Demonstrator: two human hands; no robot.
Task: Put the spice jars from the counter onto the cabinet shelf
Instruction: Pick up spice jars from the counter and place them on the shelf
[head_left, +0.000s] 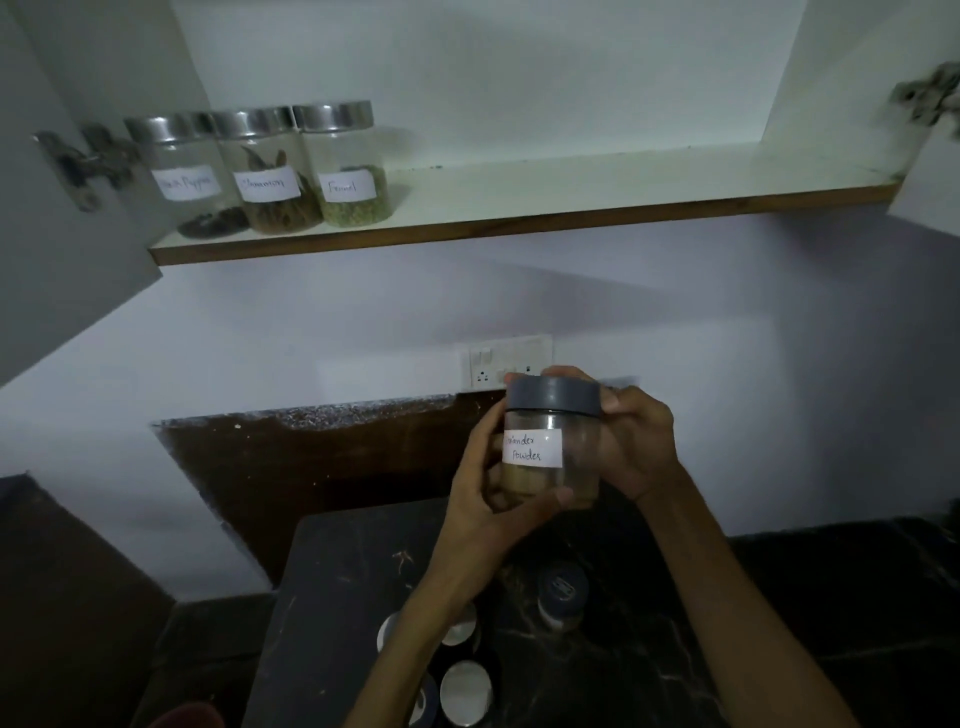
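Note:
I hold a clear jar (574, 457) with a grey lid and a white label reading coriander powder in front of me, above the counter. My left hand (485, 501) grips its lower body from the left and below. My right hand (631, 441) grips the lid and upper side from the right. On the white cabinet shelf (571, 192), at its left end, stand three steel-lidded jars in a row: black pepper (189, 179), cinnamon (270, 174) and fennel (348, 166). Several more jars (465, 693) stand on the dark counter (337, 597) below my arms, one with a grey lid (562, 592).
Open cabinet doors flank the shelf, the left door (62, 234) with its hinge close to the pepper jar, the right door (930, 171) at the frame edge. The shelf right of the fennel jar is bare. A switch and socket plate (498, 364) sits on the wall behind the held jar.

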